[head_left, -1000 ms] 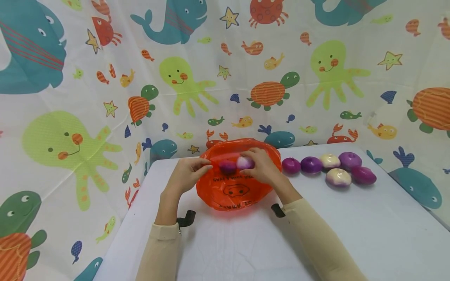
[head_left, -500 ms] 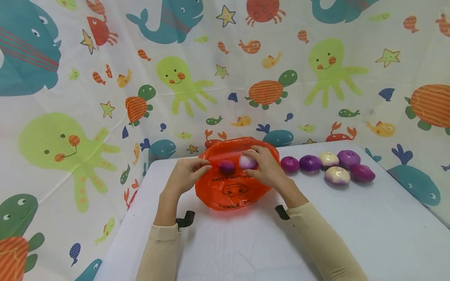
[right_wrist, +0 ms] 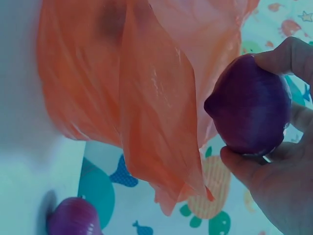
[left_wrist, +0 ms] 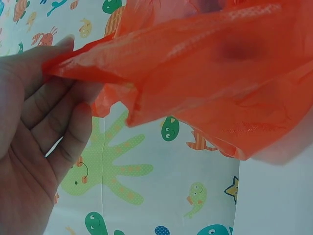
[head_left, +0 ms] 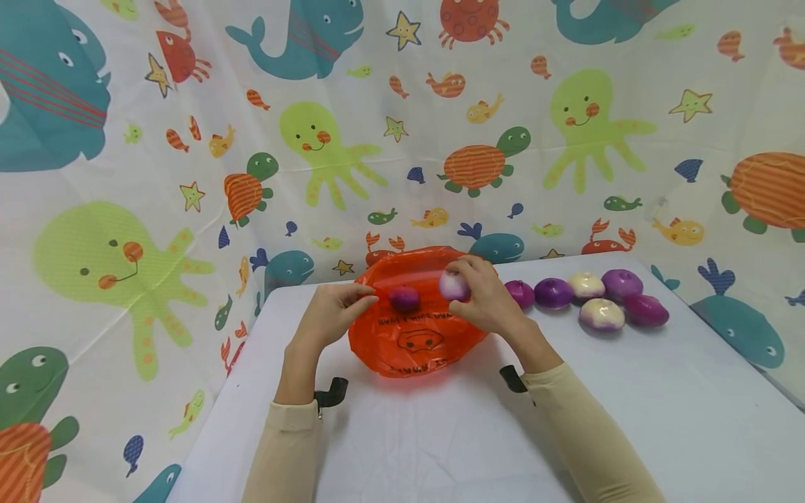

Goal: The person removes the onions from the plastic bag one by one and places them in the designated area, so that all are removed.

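Note:
A red plastic bag (head_left: 420,353) with black print lies opened on the white table, and a purple onion (head_left: 404,299) sits in its mouth. With thumb and fingers my left hand (head_left: 335,311) pinches the bag's left rim; the left wrist view shows the stretched red plastic (left_wrist: 195,63) between those fingertips. Over the right side of the bag, my right hand (head_left: 484,297) holds another onion (head_left: 454,286), pale and purple in the head view. Up close in the right wrist view this onion (right_wrist: 252,105) looks deep purple, gripped between thumb and fingers beside the bag's edge.
Right of the bag stands a group of several onions: purple ones (head_left: 553,293) and whitish ones (head_left: 602,315). One purple onion (head_left: 519,294) is close to the bag and my right hand. Behind the table hangs a curtain (head_left: 402,175) printed with sea animals.
My right hand has moved slightly right with its onion, widening the space to the onion in the bag. My left hand keeps its pinch on the rim.

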### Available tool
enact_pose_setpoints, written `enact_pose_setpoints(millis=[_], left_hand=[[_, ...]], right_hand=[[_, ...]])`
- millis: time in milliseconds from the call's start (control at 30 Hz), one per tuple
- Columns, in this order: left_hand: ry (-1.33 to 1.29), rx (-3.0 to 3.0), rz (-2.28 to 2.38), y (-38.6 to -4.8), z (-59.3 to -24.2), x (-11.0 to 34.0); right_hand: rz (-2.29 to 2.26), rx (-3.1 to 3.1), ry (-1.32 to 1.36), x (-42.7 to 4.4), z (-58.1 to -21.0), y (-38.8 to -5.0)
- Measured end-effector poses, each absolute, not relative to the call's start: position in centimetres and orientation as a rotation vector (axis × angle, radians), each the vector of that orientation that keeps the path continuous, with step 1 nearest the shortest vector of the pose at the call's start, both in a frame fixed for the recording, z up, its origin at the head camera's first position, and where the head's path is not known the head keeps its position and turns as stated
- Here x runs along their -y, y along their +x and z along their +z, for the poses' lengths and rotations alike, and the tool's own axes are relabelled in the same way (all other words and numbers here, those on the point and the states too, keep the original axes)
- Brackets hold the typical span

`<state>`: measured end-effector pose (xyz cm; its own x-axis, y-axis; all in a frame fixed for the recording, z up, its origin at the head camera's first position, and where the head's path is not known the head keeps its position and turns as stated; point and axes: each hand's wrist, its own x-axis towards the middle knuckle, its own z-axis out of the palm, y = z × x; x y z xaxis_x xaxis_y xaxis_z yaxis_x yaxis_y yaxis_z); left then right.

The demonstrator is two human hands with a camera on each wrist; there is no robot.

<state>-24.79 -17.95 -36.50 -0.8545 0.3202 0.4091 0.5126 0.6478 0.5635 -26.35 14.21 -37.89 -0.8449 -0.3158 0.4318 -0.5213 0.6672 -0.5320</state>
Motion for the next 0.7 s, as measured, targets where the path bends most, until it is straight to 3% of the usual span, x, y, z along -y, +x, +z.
enact_pose_setpoints(millis=[700], left_hand=[[-0.663,2.595,-1.017,-24.7,-36.4,18.0]], right_hand=[[0.899,2.589,0.568,-16.5,-36.9,-25.7]])
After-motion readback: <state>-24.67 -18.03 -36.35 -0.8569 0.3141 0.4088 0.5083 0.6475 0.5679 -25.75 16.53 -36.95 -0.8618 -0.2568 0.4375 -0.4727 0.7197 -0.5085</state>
